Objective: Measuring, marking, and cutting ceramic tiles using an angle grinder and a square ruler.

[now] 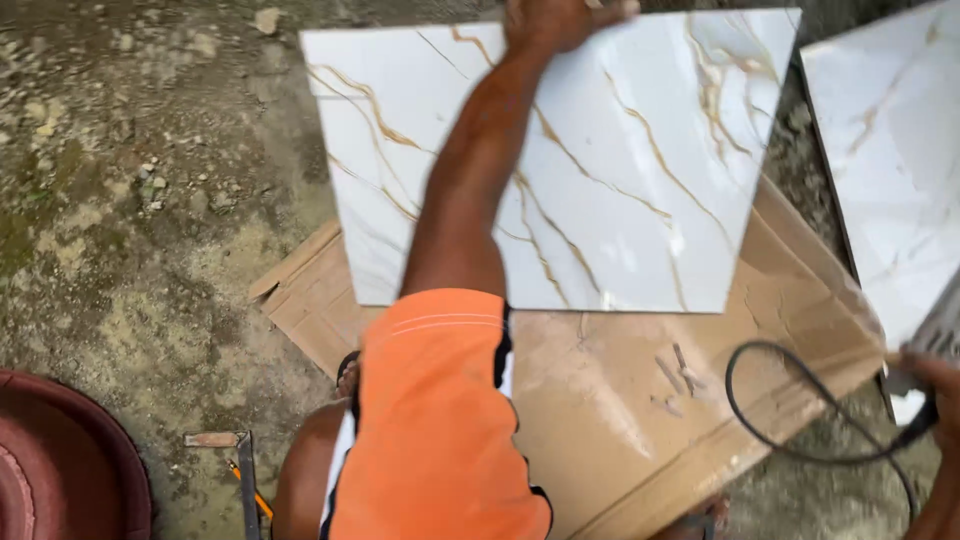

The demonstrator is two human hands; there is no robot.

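A large white marble-pattern tile (620, 170) with gold-brown veins lies tilted over a flattened cardboard sheet (640, 400). My left hand (560, 20), at the end of an arm in an orange sleeve, grips the tile's far edge. At the right border my right hand (935, 385) is closed around the rear of a grey power tool (940, 330), mostly out of view. Its black cable (760, 400) loops over the cardboard.
A second matching tile (890, 150) lies at the right. A dark red round tub (70, 460) sits at bottom left. A metal square (240, 470) and a pencil (252, 492) lie by my knee. Rough, stony ground surrounds the cardboard.
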